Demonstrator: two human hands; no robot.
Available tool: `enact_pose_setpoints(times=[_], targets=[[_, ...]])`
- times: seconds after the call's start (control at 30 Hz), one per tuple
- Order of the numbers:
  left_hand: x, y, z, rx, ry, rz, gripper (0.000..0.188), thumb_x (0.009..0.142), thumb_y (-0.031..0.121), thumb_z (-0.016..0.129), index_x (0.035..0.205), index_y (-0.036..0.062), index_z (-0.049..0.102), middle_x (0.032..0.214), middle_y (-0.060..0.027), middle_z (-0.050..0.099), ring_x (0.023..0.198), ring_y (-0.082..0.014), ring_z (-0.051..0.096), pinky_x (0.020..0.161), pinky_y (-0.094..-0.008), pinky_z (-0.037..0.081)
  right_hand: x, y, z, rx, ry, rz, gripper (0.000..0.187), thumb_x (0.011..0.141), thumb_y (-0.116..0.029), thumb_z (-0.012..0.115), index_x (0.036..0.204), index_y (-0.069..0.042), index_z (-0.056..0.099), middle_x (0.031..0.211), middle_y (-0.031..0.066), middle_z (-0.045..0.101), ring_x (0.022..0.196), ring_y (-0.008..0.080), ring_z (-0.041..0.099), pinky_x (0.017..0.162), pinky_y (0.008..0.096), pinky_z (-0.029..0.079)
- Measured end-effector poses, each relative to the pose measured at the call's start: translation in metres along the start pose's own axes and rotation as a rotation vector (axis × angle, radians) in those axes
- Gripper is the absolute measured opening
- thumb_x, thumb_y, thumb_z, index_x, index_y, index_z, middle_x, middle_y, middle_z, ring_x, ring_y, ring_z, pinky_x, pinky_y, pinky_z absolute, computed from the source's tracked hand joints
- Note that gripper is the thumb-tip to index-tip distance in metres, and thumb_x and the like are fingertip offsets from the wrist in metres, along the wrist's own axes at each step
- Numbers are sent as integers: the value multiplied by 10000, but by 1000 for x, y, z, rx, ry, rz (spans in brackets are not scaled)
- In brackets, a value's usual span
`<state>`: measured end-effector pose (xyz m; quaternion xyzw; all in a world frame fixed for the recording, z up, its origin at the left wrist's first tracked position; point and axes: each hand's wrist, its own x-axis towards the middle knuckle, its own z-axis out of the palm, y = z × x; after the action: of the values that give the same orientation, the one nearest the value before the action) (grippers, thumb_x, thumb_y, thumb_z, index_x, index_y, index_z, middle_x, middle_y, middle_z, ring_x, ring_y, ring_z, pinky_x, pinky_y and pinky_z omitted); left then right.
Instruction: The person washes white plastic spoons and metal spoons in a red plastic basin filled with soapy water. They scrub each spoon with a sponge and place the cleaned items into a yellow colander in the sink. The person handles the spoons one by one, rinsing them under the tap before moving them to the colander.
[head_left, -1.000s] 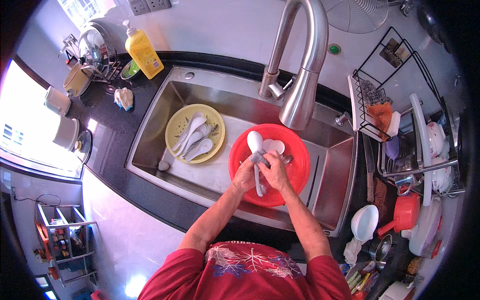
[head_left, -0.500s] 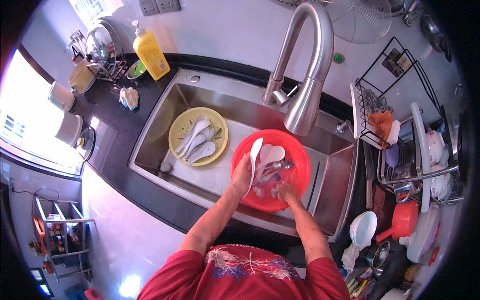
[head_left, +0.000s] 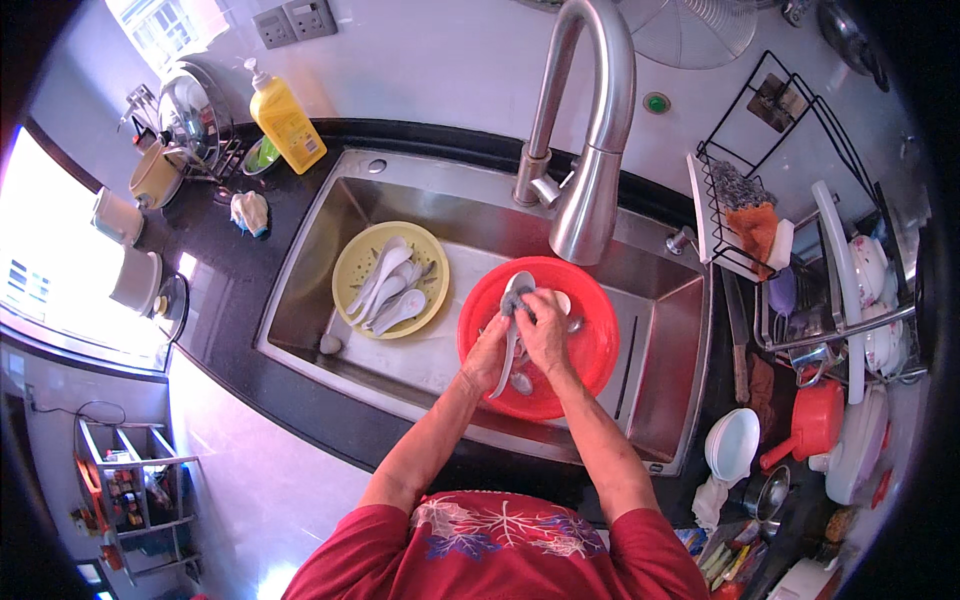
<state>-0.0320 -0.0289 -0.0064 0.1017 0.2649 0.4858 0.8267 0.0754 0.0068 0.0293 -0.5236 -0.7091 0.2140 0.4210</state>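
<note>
One long white spoon (head_left: 507, 370) slants over the red basin (head_left: 597, 360) in the head view; the left hand (head_left: 486, 355) has its fingers wrapped about it below the bowl end, while the right hand (head_left: 543, 332) bunches its fingers tightly on a grey scrubber (head_left: 514, 301) against that end, though I can't tell how the thumbs lie. To my eye, the rubbing goes best with the left grip firm so the handle can't twist, the scrubber working the hollow and edge, everything low over the basin.
</note>
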Motion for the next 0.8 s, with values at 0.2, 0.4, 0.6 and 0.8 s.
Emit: enact_pose_setpoints(times=[0.2,0.4,0.6,0.8], targets=[[7,-2,-9,-90,-30,93,384,858,398,435,1150,149,451,1047,-51,550,971,-196,512,854,-372,411,-32,-2,-1,148,-88,26,156,700,-61,587,829,12,541,868,130,516,809,290,527,697,366,432],[7,-2,-8,137,74,233,313,872,294,453,1119,104,486,974,-44,571,853,-161,545,772,-315,457,-63,12,-15,173,-355,7,178,665,-30,593,829,23,549,892,146,526,851,301,531,730,370,426],[18,-26,-7,755,121,401,355,841,128,523,1177,67,425,872,-13,526,727,-92,479,607,-236,411,-94,52,-21,-117,-704,-37,117,658,-24,540,768,5,571,875,169,530,867,335,525,739,420,432],[28,32,-20,1436,616,553,341,783,209,581,1056,88,415,751,-114,522,681,-235,537,583,-362,431,-118,93,-27,-460,-798,145,79,662,-66,508,711,-34,562,849,205,527,824,371,528,687,455,432]])
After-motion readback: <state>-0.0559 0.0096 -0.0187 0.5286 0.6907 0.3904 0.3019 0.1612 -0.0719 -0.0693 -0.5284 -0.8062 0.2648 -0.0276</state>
